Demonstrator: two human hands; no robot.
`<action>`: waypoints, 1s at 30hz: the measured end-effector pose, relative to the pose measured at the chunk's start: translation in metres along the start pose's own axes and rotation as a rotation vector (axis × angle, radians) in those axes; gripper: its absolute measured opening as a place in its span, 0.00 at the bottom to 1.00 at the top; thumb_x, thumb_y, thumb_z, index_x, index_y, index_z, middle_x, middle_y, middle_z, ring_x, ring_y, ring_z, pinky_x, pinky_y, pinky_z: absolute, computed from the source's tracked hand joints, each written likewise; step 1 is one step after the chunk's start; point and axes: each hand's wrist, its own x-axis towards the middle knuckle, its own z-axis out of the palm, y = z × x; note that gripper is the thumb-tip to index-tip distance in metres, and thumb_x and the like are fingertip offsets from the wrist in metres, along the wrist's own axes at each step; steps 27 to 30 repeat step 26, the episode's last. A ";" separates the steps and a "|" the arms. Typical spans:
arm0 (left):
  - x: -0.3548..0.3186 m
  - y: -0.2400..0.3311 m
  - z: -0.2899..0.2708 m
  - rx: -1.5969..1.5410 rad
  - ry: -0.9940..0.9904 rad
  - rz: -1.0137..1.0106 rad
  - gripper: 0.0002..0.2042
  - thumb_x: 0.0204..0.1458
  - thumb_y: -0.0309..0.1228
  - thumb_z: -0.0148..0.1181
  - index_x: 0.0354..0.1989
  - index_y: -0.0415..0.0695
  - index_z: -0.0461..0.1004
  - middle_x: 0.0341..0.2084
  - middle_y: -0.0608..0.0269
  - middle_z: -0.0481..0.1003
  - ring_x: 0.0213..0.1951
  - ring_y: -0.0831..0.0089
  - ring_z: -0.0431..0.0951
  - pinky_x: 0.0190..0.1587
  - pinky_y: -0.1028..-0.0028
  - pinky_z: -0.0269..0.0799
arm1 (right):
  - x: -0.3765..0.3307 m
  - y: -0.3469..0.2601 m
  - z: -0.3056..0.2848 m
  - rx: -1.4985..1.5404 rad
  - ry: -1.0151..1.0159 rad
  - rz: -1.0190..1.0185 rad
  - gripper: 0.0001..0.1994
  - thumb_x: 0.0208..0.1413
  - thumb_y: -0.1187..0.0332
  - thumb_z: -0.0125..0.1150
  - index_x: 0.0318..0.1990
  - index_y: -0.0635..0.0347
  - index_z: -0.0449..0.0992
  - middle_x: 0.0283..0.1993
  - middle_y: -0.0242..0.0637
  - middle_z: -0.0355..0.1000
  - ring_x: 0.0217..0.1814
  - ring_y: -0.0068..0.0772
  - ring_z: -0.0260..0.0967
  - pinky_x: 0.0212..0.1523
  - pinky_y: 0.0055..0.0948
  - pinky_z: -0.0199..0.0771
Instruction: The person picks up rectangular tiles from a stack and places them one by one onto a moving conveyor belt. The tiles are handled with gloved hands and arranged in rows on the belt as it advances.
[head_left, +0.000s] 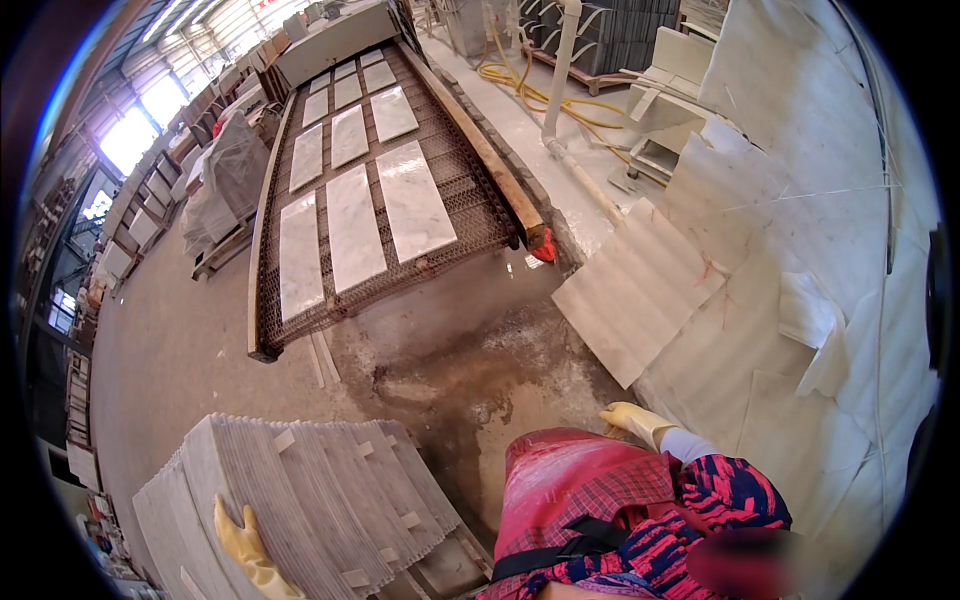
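Note:
My left hand [248, 548], in a yellow rubber glove, is at the stack of thin pale stone tiles [320, 480] at the lower left. Its thumb and fingers are apart against the tiles, and no tile is lifted in it. The tiles lean close together on edge, with small light spacers [285, 440] on them. My right hand [637, 421], gloved alike, is held out beside my red apron [570, 460]. Its fingers are stretched out with nothing visible in them.
Ahead, a mesh conveyor [350, 190] carries rows of white marble tiles [352, 225]. A wooden rail [480, 150] edges its right side. Pale sheets [640, 290] cover the right side. A yellow hose [500, 75] and a white pipe [562, 70] are farther back. The floor [450, 375] is wet.

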 end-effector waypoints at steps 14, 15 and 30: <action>-0.006 -0.008 0.003 -0.048 0.015 0.026 0.34 0.53 0.30 0.67 0.69 0.37 0.65 0.66 0.45 0.68 0.68 0.50 0.66 0.71 0.59 0.59 | -0.016 -0.004 0.001 -0.101 0.026 -0.058 0.22 0.70 0.55 0.51 0.54 0.71 0.72 0.41 0.54 0.81 0.40 0.50 0.83 0.41 0.44 0.84; -0.005 -0.006 0.004 -0.066 0.013 0.026 0.34 0.53 0.30 0.67 0.69 0.37 0.65 0.66 0.45 0.68 0.68 0.50 0.66 0.71 0.60 0.59 | -0.021 -0.005 0.001 -0.083 0.042 -0.062 0.22 0.70 0.55 0.51 0.53 0.70 0.73 0.41 0.52 0.81 0.40 0.49 0.83 0.41 0.43 0.84; 0.007 -0.016 0.029 -0.090 0.044 0.040 0.34 0.51 0.26 0.69 0.69 0.39 0.65 0.65 0.47 0.69 0.68 0.51 0.66 0.71 0.61 0.58 | -0.107 0.100 -0.003 -0.005 0.308 -0.012 0.22 0.66 0.52 0.51 0.46 0.65 0.81 0.39 0.40 0.83 0.35 0.36 0.80 0.40 0.33 0.78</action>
